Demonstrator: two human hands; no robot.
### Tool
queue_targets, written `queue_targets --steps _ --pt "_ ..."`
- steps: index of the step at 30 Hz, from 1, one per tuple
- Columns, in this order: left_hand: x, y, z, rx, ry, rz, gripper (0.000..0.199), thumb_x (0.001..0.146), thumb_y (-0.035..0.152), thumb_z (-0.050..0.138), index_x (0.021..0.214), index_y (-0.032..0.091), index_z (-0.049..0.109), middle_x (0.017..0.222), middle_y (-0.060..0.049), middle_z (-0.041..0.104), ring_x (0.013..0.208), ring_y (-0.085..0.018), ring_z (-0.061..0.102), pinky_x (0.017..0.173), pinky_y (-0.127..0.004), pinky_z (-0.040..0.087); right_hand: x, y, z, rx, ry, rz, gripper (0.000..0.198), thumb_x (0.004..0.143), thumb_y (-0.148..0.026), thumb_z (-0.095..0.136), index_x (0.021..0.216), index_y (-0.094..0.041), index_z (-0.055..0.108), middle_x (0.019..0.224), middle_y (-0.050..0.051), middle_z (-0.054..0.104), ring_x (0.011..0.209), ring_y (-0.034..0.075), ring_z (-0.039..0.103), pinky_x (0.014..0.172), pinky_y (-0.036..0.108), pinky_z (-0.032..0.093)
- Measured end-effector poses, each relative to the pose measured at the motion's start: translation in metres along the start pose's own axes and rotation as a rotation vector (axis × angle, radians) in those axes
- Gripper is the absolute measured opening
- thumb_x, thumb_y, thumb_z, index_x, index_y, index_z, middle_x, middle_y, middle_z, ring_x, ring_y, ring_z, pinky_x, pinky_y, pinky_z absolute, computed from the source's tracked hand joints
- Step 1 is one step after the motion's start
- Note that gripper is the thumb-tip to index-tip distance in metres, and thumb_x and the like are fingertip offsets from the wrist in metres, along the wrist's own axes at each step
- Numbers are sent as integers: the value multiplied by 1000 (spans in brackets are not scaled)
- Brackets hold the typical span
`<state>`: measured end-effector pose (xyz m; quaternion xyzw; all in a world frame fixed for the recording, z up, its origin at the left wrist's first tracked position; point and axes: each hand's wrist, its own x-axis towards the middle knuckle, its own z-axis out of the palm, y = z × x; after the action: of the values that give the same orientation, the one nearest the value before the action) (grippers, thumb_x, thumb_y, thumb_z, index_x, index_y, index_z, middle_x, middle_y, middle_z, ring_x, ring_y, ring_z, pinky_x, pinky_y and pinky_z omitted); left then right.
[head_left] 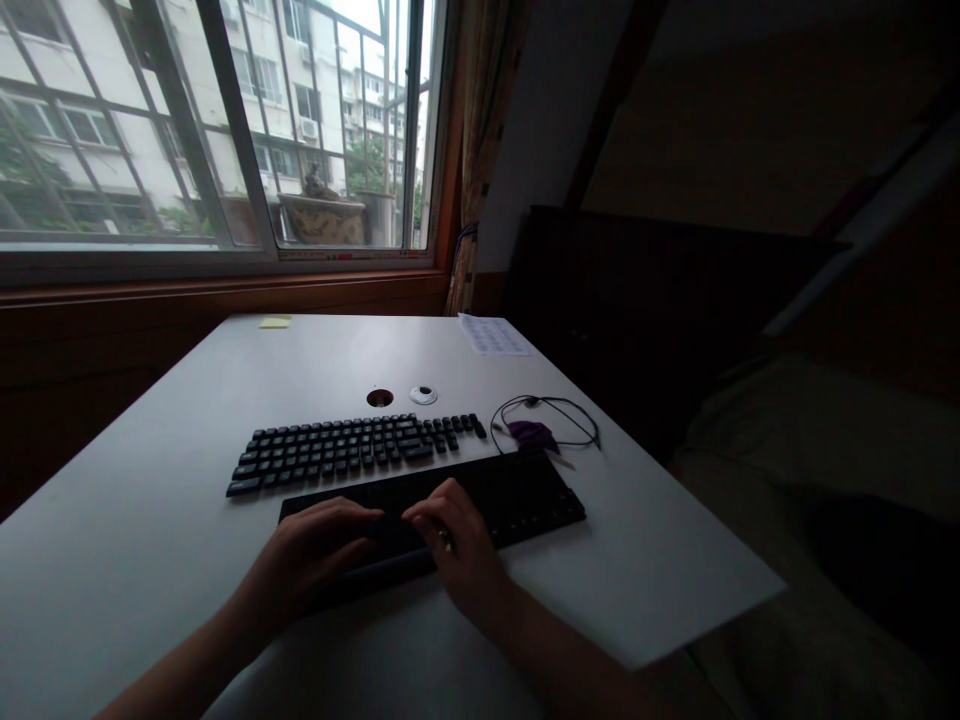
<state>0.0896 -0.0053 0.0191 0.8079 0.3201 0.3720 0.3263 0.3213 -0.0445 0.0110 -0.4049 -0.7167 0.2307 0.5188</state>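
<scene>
A black keyboard base (525, 495) lies slightly slanted on the white table. My left hand (319, 540) rests over its left part, fingers stretched toward the middle and the thumb apart from them. Over the middle of the base, my right hand (457, 535) has its fingers curled together. A small brassy bit shows by the right-hand fingers; whether it is a ring or a held piece I cannot tell. Behind the base, loose black keycaps (337, 445) stand in rows, laid out like a keyboard. The surface under both hands is hidden and dark.
A coiled black cable (589, 425) and a purple cloth (532, 436) lie right of the keycaps. Beyond are a round cable hole (380, 398), its white cover (424, 395), yellow sticky notes (275, 322) and printed paper sheets (495, 336). The table's right edge (712, 530) slopes toward me.
</scene>
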Motion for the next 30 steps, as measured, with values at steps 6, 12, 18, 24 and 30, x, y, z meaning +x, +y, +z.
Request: queue_targets --steps 6,12,18,24,30 --pt "0 -1 5 -25 -36 61 21 86 17 65 106 21 71 92 -6 72 77 -16 71 66 -23 58 -4 2 5 -60 -25 -93 19 89 -27 66 108 -28 69 88 3 54 79 16 55 68 29 50" --pt "1 -4 9 -34 -42 74 22 84 14 67 104 21 72 90 -6 74 75 -16 72 65 -22 59 -5 4 5 -74 -39 -101 21 87 -31 70 108 -28 70 86 2 55 78 16 56 69 29 50" --pt "-1 -8 13 -108 -47 17 21 85 20 68 106 21 72 94 -7 75 81 -19 73 70 -25 61 -4 -1 5 -83 -48 -91 20 86 -28 70 106 -25 70 87 3 55 78 16 56 68 28 50" --pt "-3 2 10 -240 -84 -224 28 89 30 64 115 20 63 97 -7 75 87 -21 72 75 -30 60 -3 -3 3 -111 -54 -93 19 86 -26 69 105 -25 69 86 3 55 79 16 56 69 29 50" --pt "-1 5 9 -168 -110 -239 20 89 37 63 95 18 66 87 -5 72 80 -19 69 70 -26 56 -2 -3 2 -153 -73 -162 21 86 -24 69 106 -22 68 87 4 58 80 16 57 70 28 50"
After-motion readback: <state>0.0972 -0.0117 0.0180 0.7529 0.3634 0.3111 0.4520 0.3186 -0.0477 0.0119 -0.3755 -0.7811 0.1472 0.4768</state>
